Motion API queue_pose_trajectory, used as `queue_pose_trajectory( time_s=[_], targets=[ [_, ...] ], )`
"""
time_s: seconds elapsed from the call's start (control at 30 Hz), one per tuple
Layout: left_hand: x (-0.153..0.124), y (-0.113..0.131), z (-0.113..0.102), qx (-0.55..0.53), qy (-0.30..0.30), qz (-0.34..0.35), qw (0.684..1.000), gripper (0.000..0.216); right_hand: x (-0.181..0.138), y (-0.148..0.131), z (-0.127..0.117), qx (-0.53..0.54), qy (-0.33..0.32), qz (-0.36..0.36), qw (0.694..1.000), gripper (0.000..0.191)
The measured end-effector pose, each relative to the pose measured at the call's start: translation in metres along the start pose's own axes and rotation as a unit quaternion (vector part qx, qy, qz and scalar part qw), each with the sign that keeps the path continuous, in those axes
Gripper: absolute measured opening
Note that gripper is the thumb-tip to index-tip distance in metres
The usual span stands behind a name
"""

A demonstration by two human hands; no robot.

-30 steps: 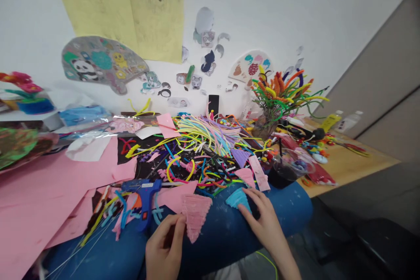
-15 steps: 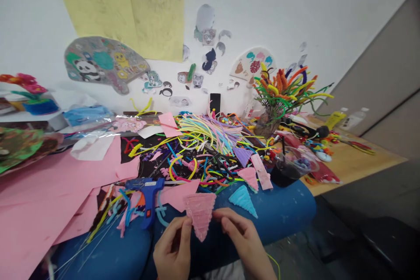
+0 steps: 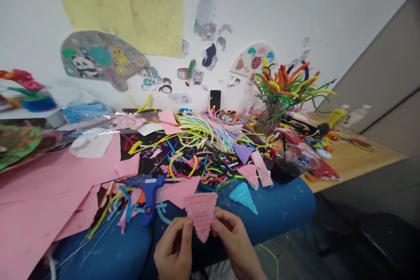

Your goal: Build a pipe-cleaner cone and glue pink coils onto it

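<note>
Since a second ago my right hand (image 3: pixel 234 245) has left the blue triangle (image 3: pixel 243 196) and come across to the pink triangle (image 3: pixel 201 214), so both hands are on it now. My left hand (image 3: pixel 173 251) pinches its left edge and my right fingers (image 3: pixel 220 221) close on its right edge. I hold it up a little over the near edge of the desk (image 3: pixel 282 205), wide side far and point toward me. The blue triangle lies alone just to the right, and the glue gun (image 3: pixel 147 188) lies to the left, on the scraps beside the pink paper (image 3: pixel 39 201).

I judge the pink triangle to be very light and soft, with a fuzzy surface that does not slip. It looks made of bent fuzzy wire, so it probably bends easily and keeps the bend. For this reason I would hold it at the two side edges near the wide end, with a gentle pinch. The narrow point looks the weakest place for a grip.
</note>
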State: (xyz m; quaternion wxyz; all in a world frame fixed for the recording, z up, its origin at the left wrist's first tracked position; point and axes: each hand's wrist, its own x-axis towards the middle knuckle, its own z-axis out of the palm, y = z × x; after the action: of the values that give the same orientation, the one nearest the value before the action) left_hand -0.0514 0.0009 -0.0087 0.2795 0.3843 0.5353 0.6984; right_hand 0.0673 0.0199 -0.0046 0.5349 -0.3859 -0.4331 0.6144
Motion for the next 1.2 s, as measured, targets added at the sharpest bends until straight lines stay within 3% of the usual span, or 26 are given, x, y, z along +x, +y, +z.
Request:
queue_pose_trajectory(
  time_s=[0.17, 0.4, 0.57, 0.77, 1.2],
  targets=[
    [-0.001, 0.001, -0.001, -0.012, -0.017, -0.003, 1.000, 0.022, 0.000, 0.004, 0.001, 0.053, -0.012, 0.006, 0.999, 0.024],
    [0.008, -0.010, -0.012, -0.075, -0.136, -0.075, 0.985, 0.031, 0.003, 0.004, 0.000, 0.092, -0.038, 0.027, 0.995, 0.023],
    [0.012, -0.012, -0.016, -0.100, -0.134, -0.144, 0.975, 0.033, 0.003, 0.005, -0.003, 0.081, -0.047, 0.028, 0.995, 0.021],
    [0.016, -0.011, -0.017, -0.112, -0.121, -0.170, 0.972, 0.034, 0.001, 0.005, -0.004, 0.075, -0.054, 0.022, 0.996, 0.024],
    [0.019, -0.016, -0.019, -0.123, -0.127, -0.155, 0.972, 0.030, -0.006, 0.002, -0.003, 0.009, -0.042, 0.033, 0.999, 0.029]
  ],
)
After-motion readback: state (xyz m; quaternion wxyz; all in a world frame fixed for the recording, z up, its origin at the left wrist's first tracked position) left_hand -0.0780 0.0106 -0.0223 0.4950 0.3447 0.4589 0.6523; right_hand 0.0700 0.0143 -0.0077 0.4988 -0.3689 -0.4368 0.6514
